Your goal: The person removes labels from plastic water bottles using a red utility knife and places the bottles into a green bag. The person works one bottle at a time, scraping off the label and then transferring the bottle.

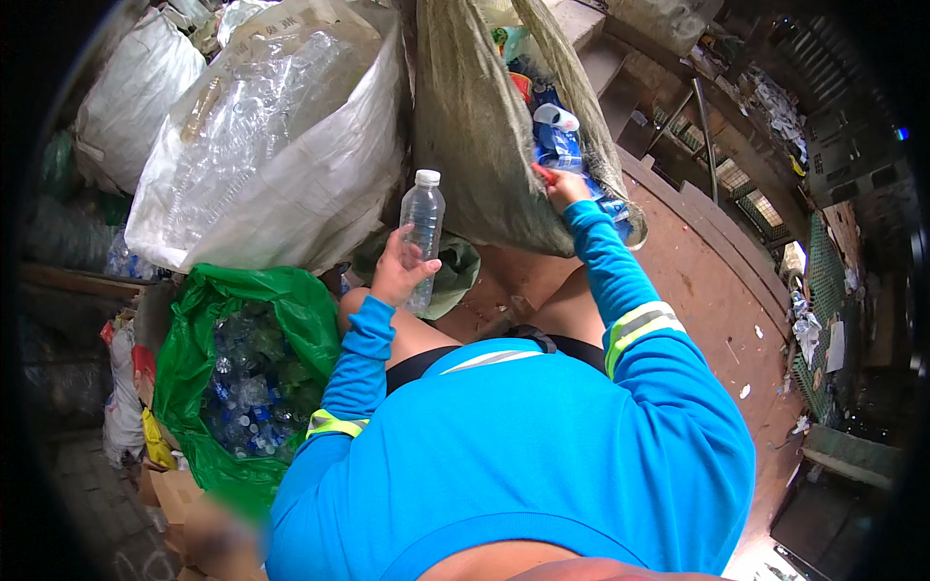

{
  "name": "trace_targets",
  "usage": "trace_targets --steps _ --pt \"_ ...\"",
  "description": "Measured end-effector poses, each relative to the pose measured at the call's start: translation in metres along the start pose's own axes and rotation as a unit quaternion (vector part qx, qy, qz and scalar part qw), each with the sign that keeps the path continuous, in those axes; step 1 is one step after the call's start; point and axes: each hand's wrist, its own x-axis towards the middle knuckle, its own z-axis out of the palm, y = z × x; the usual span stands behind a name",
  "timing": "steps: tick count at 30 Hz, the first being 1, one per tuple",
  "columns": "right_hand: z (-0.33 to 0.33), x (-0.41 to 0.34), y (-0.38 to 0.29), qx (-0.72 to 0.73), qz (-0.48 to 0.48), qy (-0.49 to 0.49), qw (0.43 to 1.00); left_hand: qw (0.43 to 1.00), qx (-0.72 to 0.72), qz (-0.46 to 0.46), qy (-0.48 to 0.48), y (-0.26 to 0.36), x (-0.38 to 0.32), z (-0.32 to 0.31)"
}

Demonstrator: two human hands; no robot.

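My left hand [398, 270] grips a clear plastic bottle [423, 207] with a white cap, held upright above my lap. The bottle has no label on it. In my right hand [568, 190] is a small red tool [542, 173]; its exact kind cannot be made out. That hand is at the mouth of a tall grey-green woven sack [479, 131], over the blue plastic labels or wrappers [559, 149] inside. A white plastic piece [556, 116] lies among them.
A large white woven sack [320, 196] full of clear bottles [254, 109] stands ahead on the left. By my left arm, a green plastic bag [182, 348] holds bottles with caps [254, 414]. Cardboard [174, 497] lies behind it. Brown floor [697, 305] with litter extends rightward.
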Motion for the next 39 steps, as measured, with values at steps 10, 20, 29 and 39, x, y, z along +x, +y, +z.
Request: trace_targets --steps 10,20,29,39 --pt "-0.017 0.025 0.064 -0.022 0.139 -0.053 0.989 1.000 0.010 -0.008 0.028 -0.012 -0.006 -0.012" --pt "-0.104 -0.043 -0.082 0.051 -0.037 0.179 0.982 0.974 0.214 0.054 0.050 0.049 -0.002 0.008" --pt "-0.056 -0.050 -0.193 0.121 -0.172 -0.010 0.978 0.888 0.427 0.141 0.094 0.100 -0.024 -0.006" --pt "-0.029 -0.059 -0.211 0.373 -0.254 -0.139 0.881 0.962 -0.128 -0.067 -0.232 0.041 -0.040 -0.032"
